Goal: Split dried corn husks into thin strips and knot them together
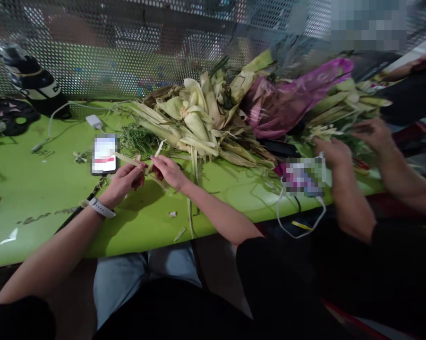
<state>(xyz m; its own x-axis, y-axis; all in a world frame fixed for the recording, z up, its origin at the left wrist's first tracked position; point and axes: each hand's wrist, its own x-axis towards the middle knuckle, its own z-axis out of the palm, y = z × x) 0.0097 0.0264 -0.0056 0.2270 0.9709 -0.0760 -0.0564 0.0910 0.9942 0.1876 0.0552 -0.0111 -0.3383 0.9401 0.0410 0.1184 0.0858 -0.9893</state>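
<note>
My left hand (124, 182), with a white band on the wrist, is closed around a pale corn husk strip (125, 158) whose end sticks out to the left. My right hand (169, 173) pinches another narrow husk strip (159, 149), its tip pointing up. Between my fingers the strips cross and meet; whether they are knotted or braided I cannot tell. Just behind my hands lies a small heap of green shreds (140, 138). A large pile of corn husks (195, 118) spreads beyond my right hand.
A phone (104, 155) with a strap lies left of my hands, near a white charger (93, 122). A black bottle (36, 80) stands at the back left against the perforated metal screen (110, 56). Right are a purple plastic bag (287, 101) and a co-worker's hands (335, 151).
</note>
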